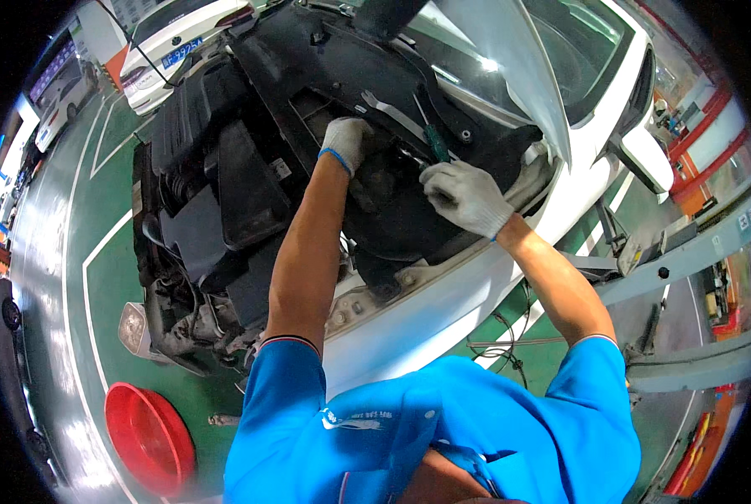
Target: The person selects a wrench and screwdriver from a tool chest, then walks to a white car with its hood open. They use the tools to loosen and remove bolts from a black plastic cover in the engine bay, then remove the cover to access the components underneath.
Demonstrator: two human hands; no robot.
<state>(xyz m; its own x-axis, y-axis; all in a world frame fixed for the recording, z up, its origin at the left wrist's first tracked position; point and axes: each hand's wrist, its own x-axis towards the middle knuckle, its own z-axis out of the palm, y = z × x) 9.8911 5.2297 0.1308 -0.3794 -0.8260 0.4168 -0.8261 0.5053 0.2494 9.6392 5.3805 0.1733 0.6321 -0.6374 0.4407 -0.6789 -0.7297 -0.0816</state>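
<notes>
My left hand (346, 141), in a pale knit glove with a blue cuff, reaches into a recess (312, 113) in the black engine-bay trim (270, 59); its fingertips are hidden. My right hand (464, 195), gloved likewise, has curled fingers at a small metallic piece (413, 160); I cannot make out what it holds. Just beyond it lie a green-handled screwdriver (437, 143) and a forked silver pry tool (392, 112). The black engine cover (186, 118) is left of my hands.
The white car's fender (468, 286) runs beneath my arms, with its mirror (644, 164) at right. Grey lift arms (686, 265) are at right. A red basin (149, 437) sits on the floor at lower left. Another white car (153, 63) stands behind.
</notes>
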